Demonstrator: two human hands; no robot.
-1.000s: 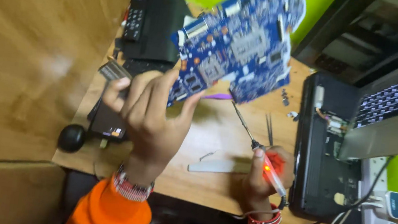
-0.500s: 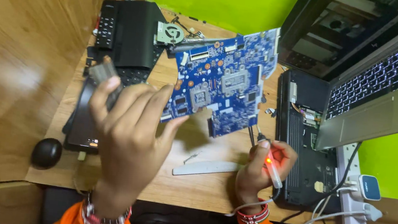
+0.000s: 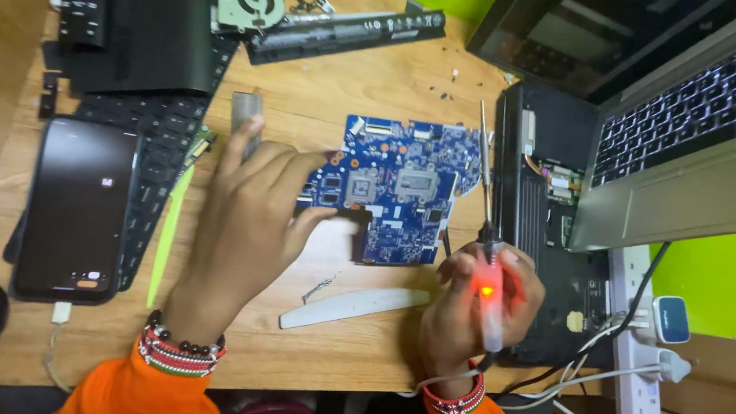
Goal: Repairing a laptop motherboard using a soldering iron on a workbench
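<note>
Your open room is the bare strip of desk [image 3: 384,78] above the blue circuit board [image 3: 398,187], dotted with small screws. To your right an opened laptop base [image 3: 536,209] and a lit laptop [image 3: 725,120] wall the way. To your left lie a keyboard [image 3: 167,131] and a phone [image 3: 76,209]. A grey plastic strip [image 3: 356,307] lies near the front edge.

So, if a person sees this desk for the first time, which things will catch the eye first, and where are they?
Probably the blue circuit board lying flat in the middle of the wooden desk, with the left hand gripping its left edge. Just right of it, the right hand holds a soldering iron with a glowing red light, tip pointing away along the board's right edge. A dark phone lies far left.
</note>
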